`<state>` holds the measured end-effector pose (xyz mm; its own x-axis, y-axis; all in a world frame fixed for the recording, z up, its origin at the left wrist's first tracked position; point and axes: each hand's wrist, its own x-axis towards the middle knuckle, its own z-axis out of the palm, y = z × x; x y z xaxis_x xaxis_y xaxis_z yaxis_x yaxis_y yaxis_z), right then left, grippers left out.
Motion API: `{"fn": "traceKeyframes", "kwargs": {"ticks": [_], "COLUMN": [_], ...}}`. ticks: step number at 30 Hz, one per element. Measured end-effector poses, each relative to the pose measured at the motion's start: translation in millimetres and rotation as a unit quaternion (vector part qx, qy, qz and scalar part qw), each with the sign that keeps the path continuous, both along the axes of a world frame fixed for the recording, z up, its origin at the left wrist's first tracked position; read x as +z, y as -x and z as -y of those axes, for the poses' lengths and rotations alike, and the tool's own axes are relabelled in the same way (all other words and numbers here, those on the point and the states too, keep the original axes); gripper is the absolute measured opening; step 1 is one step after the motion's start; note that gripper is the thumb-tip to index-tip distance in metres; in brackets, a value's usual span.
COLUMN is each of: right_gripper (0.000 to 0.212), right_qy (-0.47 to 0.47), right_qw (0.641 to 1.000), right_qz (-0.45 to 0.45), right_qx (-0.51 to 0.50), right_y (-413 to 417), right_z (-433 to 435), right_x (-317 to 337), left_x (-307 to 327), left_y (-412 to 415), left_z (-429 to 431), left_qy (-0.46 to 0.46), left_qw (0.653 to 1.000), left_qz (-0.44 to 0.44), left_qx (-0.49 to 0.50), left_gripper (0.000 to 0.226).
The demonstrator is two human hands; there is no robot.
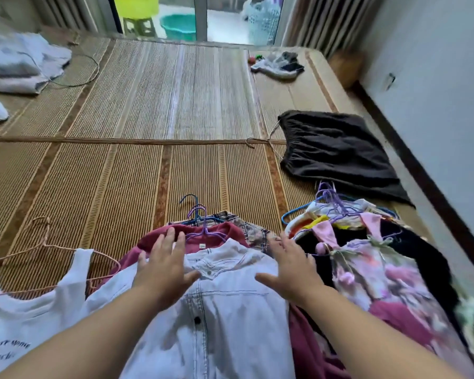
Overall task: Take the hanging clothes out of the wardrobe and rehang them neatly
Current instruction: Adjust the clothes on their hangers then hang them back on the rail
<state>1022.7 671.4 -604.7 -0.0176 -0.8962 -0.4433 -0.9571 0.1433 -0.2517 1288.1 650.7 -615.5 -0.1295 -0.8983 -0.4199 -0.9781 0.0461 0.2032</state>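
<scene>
Three heaps of hangered clothes lie on the woven mat (148,110) near the person, and one dark garment (337,151) lies alone on a tan hanger (268,140), well beyond the right grip.

Left of the left grip lies one white sleeveless top (39,310) on one pink hanger (47,247). The middle stack, under both grips, shows three garments. A white denim shirt (216,310) is on top, a maroon garment (230,231) is under it, and a plaid garment (253,228) is lowest. Just beyond the fingertips one blue hanger hook (189,199) and purple hangers (203,222) stick out.

Right of the right grip is a heap with one floral dress (381,272) with pink straps, a black garment (422,255) and pale pieces. Its cluster of purple hangers (331,198) is too tangled to count.

Two bare forearms reach forward. The left grip (163,272) is released: palm down, fingers straight and spread over the shirt's left shoulder, with the tips over the maroon collar. The right grip (288,272) is also released: palm down, fingers spread at the shirt's right shoulder, thumb pointing inward. Neither grasps anything, and whether the palms touch the cloth cannot be told.
</scene>
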Motion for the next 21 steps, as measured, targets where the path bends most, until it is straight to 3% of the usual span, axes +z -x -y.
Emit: {"fn": "traceKeyframes", "kwargs": {"ticks": [6, 11, 16, 21], "right_gripper": [0.084, 0.081, 0.080, 0.077], "right_qy": [0.029, -0.004, -0.023, -0.049], "right_qw": [0.990, 0.979, 0.982, 0.978], "right_qz": [0.032, 0.031, 0.015, 0.070], "right_qx": [-0.132, -0.199, -0.188, -0.192], "right_y": [66.7, 126.0, 189.6, 264.0], "right_z": [-80.4, -138.5, -174.9, -183.2], "right_x": [99.4, 146.7, 147.7, 115.4], "left_x": [89.3, 125.6, 130.4, 105.3], "left_y": [43.3, 106.4, 191.1, 287.5], "left_z": [-35.0, -62.1, -87.9, -100.6], "left_qy": [0.016, 0.008, -0.022, -0.068], "left_qw": [0.997, 0.990, 0.984, 0.977], "left_qz": [-0.046, -0.059, -0.065, -0.039], "left_qx": [-0.064, -0.128, -0.167, -0.196], "left_gripper": [0.086, 0.075, 0.066, 0.066]}}
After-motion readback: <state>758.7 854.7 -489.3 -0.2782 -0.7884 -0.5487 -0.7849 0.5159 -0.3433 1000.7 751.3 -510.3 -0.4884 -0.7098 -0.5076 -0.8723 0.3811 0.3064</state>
